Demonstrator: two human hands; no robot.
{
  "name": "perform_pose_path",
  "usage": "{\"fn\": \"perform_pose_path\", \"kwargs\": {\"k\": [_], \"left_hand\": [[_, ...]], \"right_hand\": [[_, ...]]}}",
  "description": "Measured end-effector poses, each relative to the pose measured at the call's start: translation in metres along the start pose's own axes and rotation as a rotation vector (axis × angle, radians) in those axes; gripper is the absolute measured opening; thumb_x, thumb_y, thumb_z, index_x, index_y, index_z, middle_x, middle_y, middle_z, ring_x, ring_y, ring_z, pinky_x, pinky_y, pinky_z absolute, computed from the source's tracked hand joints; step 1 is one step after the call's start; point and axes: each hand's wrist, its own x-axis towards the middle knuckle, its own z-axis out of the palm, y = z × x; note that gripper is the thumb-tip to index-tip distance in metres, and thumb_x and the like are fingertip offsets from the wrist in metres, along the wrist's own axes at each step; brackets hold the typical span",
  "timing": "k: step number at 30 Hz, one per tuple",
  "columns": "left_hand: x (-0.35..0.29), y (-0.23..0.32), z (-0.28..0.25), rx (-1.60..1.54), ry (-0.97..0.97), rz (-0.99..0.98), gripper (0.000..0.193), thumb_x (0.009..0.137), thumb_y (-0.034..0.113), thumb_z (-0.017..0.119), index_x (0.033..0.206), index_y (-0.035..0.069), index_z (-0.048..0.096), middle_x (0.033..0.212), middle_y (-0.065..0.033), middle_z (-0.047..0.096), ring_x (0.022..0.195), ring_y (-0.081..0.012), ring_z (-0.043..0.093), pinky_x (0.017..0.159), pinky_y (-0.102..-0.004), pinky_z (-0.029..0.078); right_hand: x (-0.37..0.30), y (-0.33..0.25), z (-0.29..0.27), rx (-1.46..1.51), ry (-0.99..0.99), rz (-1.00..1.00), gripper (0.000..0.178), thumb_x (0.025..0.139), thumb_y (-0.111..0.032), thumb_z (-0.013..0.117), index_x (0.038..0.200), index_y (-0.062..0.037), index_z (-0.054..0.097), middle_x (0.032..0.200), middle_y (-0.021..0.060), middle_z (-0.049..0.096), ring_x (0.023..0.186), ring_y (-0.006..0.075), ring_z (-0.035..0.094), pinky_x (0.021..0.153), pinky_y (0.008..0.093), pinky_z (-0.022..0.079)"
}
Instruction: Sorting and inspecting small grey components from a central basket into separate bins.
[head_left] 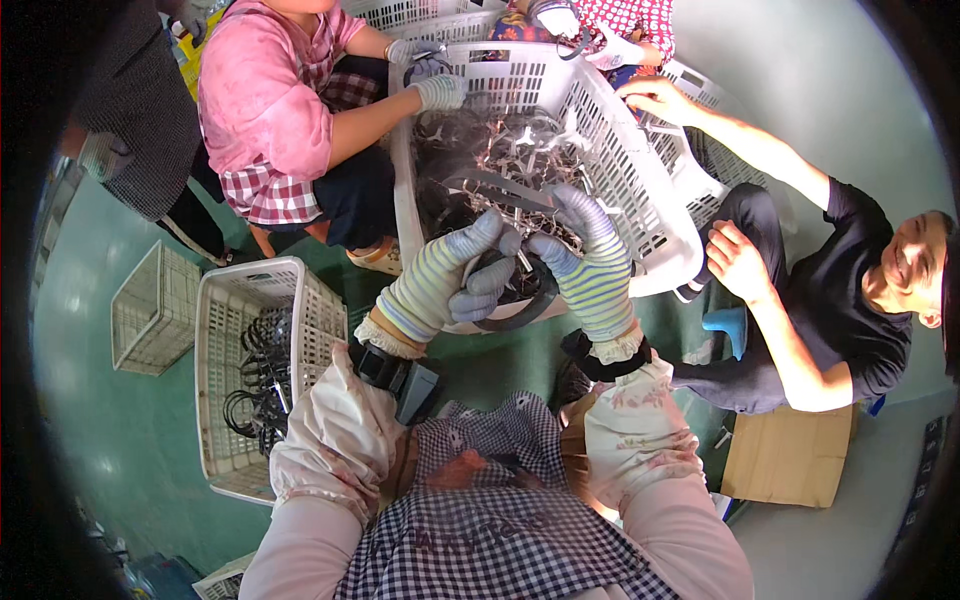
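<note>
My left hand (450, 270), in a striped knit glove, is closed with its fingers curled round a black curved band (522, 316). Opposite it, my right hand (590, 262), gloved the same way, pinches the band's other side. A small metal pin (524, 260) shows between the hands, partly hidden by the fingers. Both hands are above the near end of a large white slotted basket (672, 255). Inside that basket lies a tangle of silvery metal pieces and dark strips (540, 145), some of it blurred.
At left stands another white basket (322, 300) with black ring-shaped parts (258, 385), beside a smaller crate (150, 318). A person in pink (265, 95) reaches to the large basket's rim. At right sits a person in black (830, 270), near a wooden board (790, 458).
</note>
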Motion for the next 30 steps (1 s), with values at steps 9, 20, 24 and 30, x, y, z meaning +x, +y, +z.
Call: {"fn": "perform_pose_path", "kwargs": {"k": [9, 20, 24, 30], "left_hand": [[-0.001, 0.002, 0.0, -0.033, 0.008, 0.075, 0.039, 0.099, 0.048, 0.045, 0.098, 0.013, 0.061, 0.055, 0.001, 0.042, 0.032, -0.0083, 0.03, 0.031, -0.0219, 0.025], [-0.008, 0.013, 0.002, 0.07, 0.071, 0.259, 0.03, 0.1, 0.042, 0.048, 0.099, 0.013, 0.053, 0.058, 0.0017, 0.042, 0.036, -0.0078, 0.033, 0.035, -0.0214, 0.029], [-0.006, 0.01, 0.004, 0.143, 0.042, 0.278, 0.031, 0.099, 0.044, 0.049, 0.1, 0.013, 0.053, 0.059, 0.0023, 0.042, 0.037, -0.0081, 0.033, 0.036, -0.0214, 0.029], [-0.002, 0.007, 0.003, 0.194, 0.197, 0.364, 0.033, 0.096, 0.046, 0.053, 0.102, 0.013, 0.052, 0.062, 0.0008, 0.046, 0.04, -0.0088, 0.037, 0.039, -0.0229, 0.03]], "right_hand": [[0.001, -0.004, 0.0, -0.082, 0.049, 0.092, 0.046, 0.084, -0.022, 0.075, 0.122, -0.0005, 0.06, 0.109, 0.012, 0.068, 0.101, 0.0186, 0.064, 0.089, 0.0321, 0.05], [0.006, -0.016, -0.009, -0.373, 0.015, 0.238, 0.029, 0.079, -0.03, 0.076, 0.095, -0.0054, 0.072, 0.084, 0.0127, 0.07, 0.074, 0.0253, 0.068, 0.069, 0.0325, 0.052], [0.007, 0.009, -0.007, -0.332, -0.035, 0.206, 0.031, 0.082, -0.034, 0.073, 0.096, -0.0071, 0.072, 0.083, 0.0138, 0.069, 0.074, 0.0279, 0.068, 0.068, 0.0353, 0.052], [-0.002, -0.004, -0.008, -0.773, -0.001, 0.083, 0.031, 0.084, -0.04, 0.068, 0.097, -0.0123, 0.073, 0.08, 0.014, 0.069, 0.071, 0.0308, 0.066, 0.064, 0.0384, 0.051]]}}
